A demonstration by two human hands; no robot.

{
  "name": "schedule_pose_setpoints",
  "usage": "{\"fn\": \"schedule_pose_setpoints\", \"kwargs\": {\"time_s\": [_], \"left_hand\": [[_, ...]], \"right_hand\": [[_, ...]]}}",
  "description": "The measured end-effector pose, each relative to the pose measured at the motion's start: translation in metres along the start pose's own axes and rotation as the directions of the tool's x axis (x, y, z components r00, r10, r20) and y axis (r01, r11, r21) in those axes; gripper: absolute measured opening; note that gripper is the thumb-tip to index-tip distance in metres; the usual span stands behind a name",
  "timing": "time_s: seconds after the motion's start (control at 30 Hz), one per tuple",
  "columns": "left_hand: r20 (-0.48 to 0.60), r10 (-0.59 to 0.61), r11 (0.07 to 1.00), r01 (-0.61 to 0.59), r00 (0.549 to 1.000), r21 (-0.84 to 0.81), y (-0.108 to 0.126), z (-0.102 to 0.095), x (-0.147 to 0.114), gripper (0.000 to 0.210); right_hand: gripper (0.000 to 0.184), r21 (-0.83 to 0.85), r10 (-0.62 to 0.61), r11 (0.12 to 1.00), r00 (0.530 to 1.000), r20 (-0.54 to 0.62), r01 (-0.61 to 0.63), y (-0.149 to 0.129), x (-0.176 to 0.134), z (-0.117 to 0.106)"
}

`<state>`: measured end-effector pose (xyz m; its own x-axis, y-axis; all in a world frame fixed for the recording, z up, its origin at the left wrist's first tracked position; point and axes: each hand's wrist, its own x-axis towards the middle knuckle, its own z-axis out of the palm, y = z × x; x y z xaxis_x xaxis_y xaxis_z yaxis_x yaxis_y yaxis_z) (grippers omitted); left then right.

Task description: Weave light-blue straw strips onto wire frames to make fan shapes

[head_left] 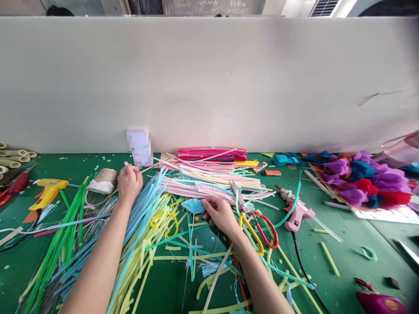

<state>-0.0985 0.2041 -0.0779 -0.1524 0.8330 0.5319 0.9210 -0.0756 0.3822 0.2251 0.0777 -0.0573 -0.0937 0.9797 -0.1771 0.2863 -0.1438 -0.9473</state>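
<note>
My right hand (220,214) is closed in a pinch at the edge of a small light blue fan-shaped piece (192,206), above the cluttered middle of the table. My left hand (130,183) is closed too, farther left and just in front of a phone (140,146) that leans on the white partition. A thin tip shows above its fingers; what it belongs to is hidden. Light blue pipe cleaners (144,196) lie beside the left hand. Scissors (253,213) with red and yellow handles rest right of my right hand. A bundle of pale pink pipe cleaners (212,181) lies beyond it.
A yellow glue gun (47,194) and a twine spool (104,181) lie left. At right are a pink glue gun (297,213) with its cord, and purple, red and blue fuzzy flowers (369,176). The white partition (209,87) closes off the back of the green table (353,288).
</note>
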Motion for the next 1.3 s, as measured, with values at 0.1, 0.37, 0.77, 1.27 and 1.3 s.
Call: {"fn": "schedule_pose_setpoints", "kwargs": {"time_s": [0.1,0.37,0.77,1.27,1.3], "left_hand": [[-0.002,-0.009,1.000,0.009,1.000,0.017,-0.0003,0.0004,-0.0001,0.016],[0.015,0.031,0.999,-0.032,0.999,0.025,-0.0038,0.0043,0.0001,0.014],[-0.015,0.043,0.999,-0.043,0.999,-0.009,-0.0027,0.0005,0.0002,0.013],[0.009,0.099,0.993,-0.099,0.995,-0.057,-0.0017,0.0036,0.0056,0.015],[0.005,0.099,0.994,-0.099,0.995,-0.053,-0.0021,0.0036,0.0055,0.015]], "right_hand": [[0.033,0.003,0.002,1.000,1.000,-0.001,-0.002,-0.0008,-0.0005,0.0000],[0.032,0.016,0.012,1.000,1.000,0.000,-0.012,-0.0034,-0.0002,-0.0003],[0.032,0.009,0.010,1.000,1.000,0.000,-0.010,-0.0007,0.0009,0.0004],[0.031,0.027,0.012,1.000,1.000,0.000,-0.012,-0.0012,-0.0001,0.0001],[0.032,0.026,0.013,1.000,1.000,0.000,-0.013,-0.0010,0.0000,0.0002]]}}
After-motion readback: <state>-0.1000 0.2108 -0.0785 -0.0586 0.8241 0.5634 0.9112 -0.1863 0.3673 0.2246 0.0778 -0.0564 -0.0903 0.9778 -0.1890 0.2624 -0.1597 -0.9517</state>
